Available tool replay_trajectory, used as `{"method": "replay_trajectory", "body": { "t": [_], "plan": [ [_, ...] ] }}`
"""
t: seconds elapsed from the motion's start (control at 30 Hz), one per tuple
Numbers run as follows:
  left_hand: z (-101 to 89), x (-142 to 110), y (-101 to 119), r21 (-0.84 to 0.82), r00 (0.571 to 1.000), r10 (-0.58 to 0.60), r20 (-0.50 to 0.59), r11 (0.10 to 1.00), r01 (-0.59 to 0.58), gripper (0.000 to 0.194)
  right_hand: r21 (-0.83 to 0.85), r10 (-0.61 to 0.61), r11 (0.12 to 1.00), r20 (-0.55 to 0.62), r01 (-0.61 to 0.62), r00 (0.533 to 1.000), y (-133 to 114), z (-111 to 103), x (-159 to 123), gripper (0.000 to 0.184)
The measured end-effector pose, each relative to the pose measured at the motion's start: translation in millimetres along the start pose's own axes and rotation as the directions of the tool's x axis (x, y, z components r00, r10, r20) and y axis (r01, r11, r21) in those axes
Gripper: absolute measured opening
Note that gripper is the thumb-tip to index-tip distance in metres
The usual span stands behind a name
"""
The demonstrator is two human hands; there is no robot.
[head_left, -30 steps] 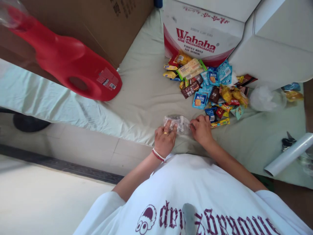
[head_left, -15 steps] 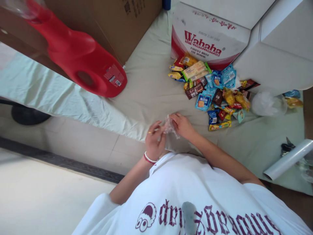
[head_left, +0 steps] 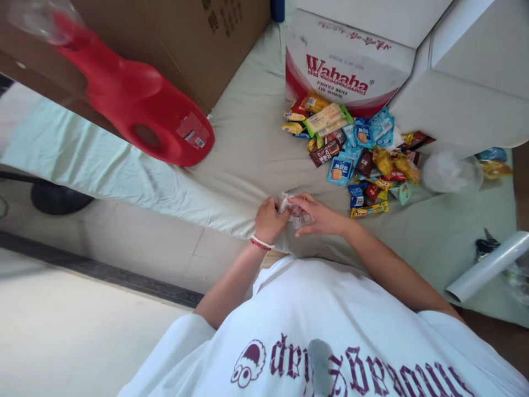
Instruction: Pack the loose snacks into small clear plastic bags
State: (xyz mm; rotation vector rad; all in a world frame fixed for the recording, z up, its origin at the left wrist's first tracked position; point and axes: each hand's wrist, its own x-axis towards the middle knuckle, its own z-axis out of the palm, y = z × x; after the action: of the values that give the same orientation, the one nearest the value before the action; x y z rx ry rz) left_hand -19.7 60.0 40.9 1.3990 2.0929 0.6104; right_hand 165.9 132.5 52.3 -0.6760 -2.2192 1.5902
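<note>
Label check: white carton (head_left: 351,66) reads "Wahaha ®", "PURIFIED WATER FOR DRINKING", with red Chinese characters above. Snack packets (head_left: 340,169) piled against its base; one brown wrapper (head_left: 326,153) seems to say COCO, light-blue ones carry white Chinese characters, rest too small to read. Red jug (head_left: 165,118) has a label with barcode, text illegible. Brown box (head_left: 165,44) behind it: dark print, not readable. Shirt (head_left: 330,309): purple blackletter, upside down from here, can't make it out, plus a cartoon face with round glasses.

Hands: left hand (head_left: 270,220) curled, thumb and fingers pinching crumpled clear plastic (head_left: 285,203). Right hand (head_left: 318,216) half open, thumb apart from fingers, fingertips on the same plastic; can't tell if they grip. Plastic sits between the two hands, over the front part of the pale green cloth (head_left: 248,160), near side of the snack pile, not touching it. Contents of the plastic: hidden by fingers.

Cut off: jug's clear top blurry, blue item (head_left: 278,10) cropped by top edge, silvery roll (head_left: 487,267) cropped at right. Dark pointed tool (head_left: 487,242) next to the roll, partly covered.
</note>
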Motion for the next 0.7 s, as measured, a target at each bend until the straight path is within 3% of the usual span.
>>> {"method": "replay_trajectory", "body": {
  "t": [0.1,0.13,0.3,0.43,0.53,0.6,0.7],
  "plan": [
    [3.5,0.6,-0.7,0.004,0.999,0.032,-0.036,0.999,-0.032,0.030,-0.190,-0.044,0.982,-0.112,0.022,0.993,-2.8,2.8,0.8,0.020],
    [5.7,-0.9,-0.3,0.008,0.997,0.046,-0.062,0.999,-0.046,0.031,-0.204,-0.043,0.979,-0.154,0.010,0.987,-3.2,3.7,2.9,0.011],
    [20.1,-19.3,13.5,0.013,0.960,0.134,-0.246,0.991,-0.135,0.020,-0.159,0.148,0.961,-0.398,-0.227,0.905,-12.1,4.8,12.2,0.010],
    [31.3,-37.2,39.1,0.085,0.914,0.209,-0.348,0.978,-0.191,0.015,-0.237,0.190,0.913,-0.473,-0.332,0.861,-23.4,11.4,0.5,0.028],
    [40.3,-45.7,57.8,0.142,0.898,0.320,-0.303,0.947,-0.289,0.012,-0.011,0.280,0.946,-0.481,-0.325,0.831,-19.7,20.7,-19.0,0.045],
    [47.8,-47.8,65.5,0.124,0.900,0.360,-0.247,0.933,-0.339,0.019,0.234,0.362,0.930,-0.441,-0.285,0.821,-13.0,26.3,-32.5,0.043],
    [59.8,-45.9,67.0,-0.044,0.913,0.303,-0.275,0.944,-0.326,0.024,0.433,0.416,0.873,-0.422,-0.224,0.806,-3.5,31.2,-45.6,0.038]
  ]
}}
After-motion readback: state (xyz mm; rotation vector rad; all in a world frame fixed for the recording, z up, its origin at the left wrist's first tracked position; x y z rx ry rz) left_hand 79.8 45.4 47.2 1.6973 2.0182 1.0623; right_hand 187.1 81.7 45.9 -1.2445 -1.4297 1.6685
